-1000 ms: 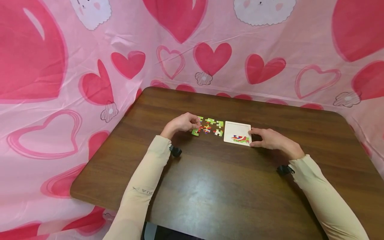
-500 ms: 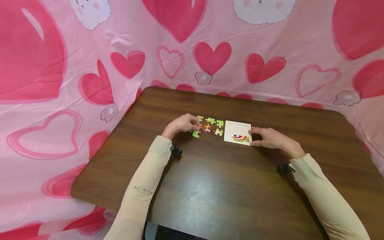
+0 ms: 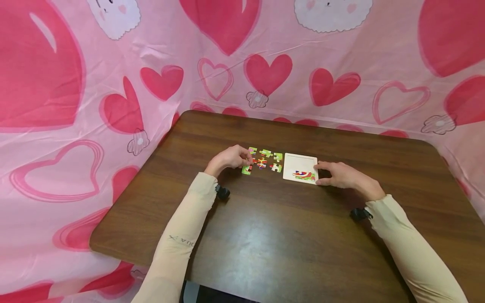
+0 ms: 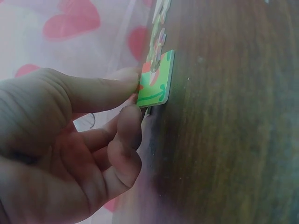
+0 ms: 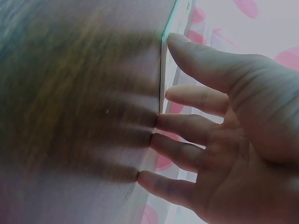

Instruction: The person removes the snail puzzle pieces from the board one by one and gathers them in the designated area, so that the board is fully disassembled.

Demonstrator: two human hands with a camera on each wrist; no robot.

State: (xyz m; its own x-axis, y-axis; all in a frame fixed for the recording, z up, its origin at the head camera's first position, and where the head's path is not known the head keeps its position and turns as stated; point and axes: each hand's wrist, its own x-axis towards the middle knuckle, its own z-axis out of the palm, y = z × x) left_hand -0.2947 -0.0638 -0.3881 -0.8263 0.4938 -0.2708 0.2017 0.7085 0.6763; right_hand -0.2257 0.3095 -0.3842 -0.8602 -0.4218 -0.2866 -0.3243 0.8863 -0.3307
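Observation:
My left hand (image 3: 233, 157) pinches a green and red jigsaw puzzle piece (image 4: 155, 83) between thumb and forefinger, at the left end of a group of loose pieces. In the left wrist view that piece sits tilted at the table surface. Several other puzzle pieces (image 3: 266, 153) lie beside it, one partly behind my fingers. To their right is a square white puzzle tray (image 3: 295, 162) with a joined, colourful section (image 3: 303, 174) in its near right corner. My right hand (image 3: 339, 174) touches the tray's right edge, its fingers extended and spread, the thumb nearer me.
Everything lies on a brown wooden table (image 3: 257, 227). Pink cloth with red hearts (image 3: 269, 73) hangs behind and along the left side. A dark object (image 3: 216, 293) shows below the table's front edge.
The piece at my left fingertips has shifted and turned slightly. My right hand and the tray have stayed in place.

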